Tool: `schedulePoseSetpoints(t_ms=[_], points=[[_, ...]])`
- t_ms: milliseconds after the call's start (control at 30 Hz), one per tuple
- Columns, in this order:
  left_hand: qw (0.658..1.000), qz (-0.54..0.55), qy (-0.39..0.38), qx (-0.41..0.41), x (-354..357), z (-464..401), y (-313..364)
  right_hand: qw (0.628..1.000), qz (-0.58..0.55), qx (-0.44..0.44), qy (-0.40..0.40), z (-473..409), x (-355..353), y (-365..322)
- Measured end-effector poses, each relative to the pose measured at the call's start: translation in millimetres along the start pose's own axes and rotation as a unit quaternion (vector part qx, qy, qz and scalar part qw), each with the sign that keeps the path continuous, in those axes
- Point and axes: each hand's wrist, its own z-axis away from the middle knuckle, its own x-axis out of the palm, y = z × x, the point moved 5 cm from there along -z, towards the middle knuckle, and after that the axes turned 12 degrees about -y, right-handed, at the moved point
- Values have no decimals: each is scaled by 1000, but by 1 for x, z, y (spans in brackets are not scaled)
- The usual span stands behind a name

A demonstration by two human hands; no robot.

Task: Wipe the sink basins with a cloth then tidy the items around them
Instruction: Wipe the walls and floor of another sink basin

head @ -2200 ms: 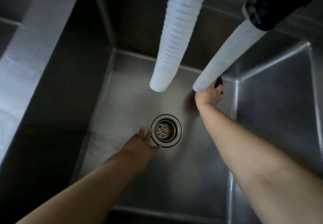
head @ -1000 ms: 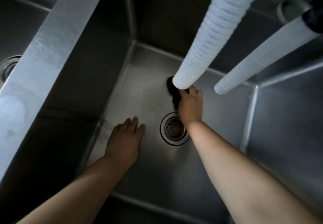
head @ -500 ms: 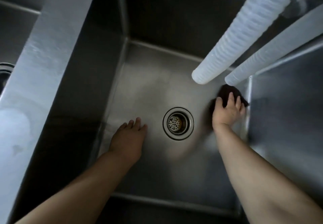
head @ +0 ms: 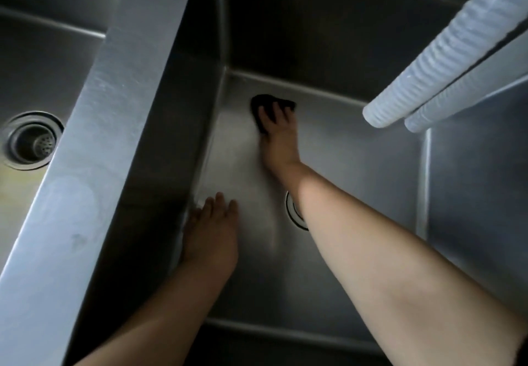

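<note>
Drain strainer (head: 31, 140) of the neighbouring basin at far left, beyond the steel divider (head: 94, 148). Right of the divider, left hand (head: 211, 237) flat on the floor of the sink basin (head: 357, 171), fingers straight and close together, holding nothing, apparently bracing against the divider-side wall. Further right and toward the far wall, right hand (head: 278, 140) pressing the dark cloth (head: 264, 108) onto the basin floor, fingers spread across it, near the far corner next to the divider; blurred, so thumb position not readable. This basin's own drain (head: 294, 211) mostly hidden under the right forearm. At upper right, farthest from the divider, two white ribbed hoses (head: 445, 62) hanging over the basin, open ends well above the floor.

Wiping of this basin judged under way; neighbouring basin and tidying not yet addressed. Likely slips: cloth bunching or sliding out from under the spread fingers on wet steel, corner seams missed, forearm or head knocking the hoses on a sweep away from the divider, braced palm skidding.
</note>
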Motion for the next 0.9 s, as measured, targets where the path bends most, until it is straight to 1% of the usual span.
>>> schedulePoseSetpoints(t_ms=[67,133,233,300,367,433,500,600,667,767,833,900], points=[[1000,-4,-16,6,4,-1,1,996,37,-62,-43,-9,15,-28],[999,-10,-29,9,6,-3,1,994,63,-78,-50,-29,22,-37],[999,-22,-35,0,7,-6,3,992,65,-107,-30,-61,18,-36],[999,-29,-44,-8,7,-8,4,990,63,-123,-31,-73,10,-31],[998,-36,-49,-8,8,-9,5,987,70,-136,-39,-71,5,-22],[998,-36,-51,-10,10,-10,5,988,68,-135,-20,-60,-3,-2],[998,-40,-54,-9,11,-11,5,994,57,-93,1,-44,-15,33],[998,-43,-51,-5,11,-11,6,998,42,15,33,-12,-44,94],[998,-40,-51,-4,12,-11,7,996,58,30,58,12,-65,124],[998,-42,-50,-4,13,-11,8,985,55,117,110,56,-96,182],[998,-43,-54,-5,13,-11,8,974,49,183,123,88,-109,211],[997,-43,-59,-4,14,-11,9,967,58,218,121,110,-114,222]])
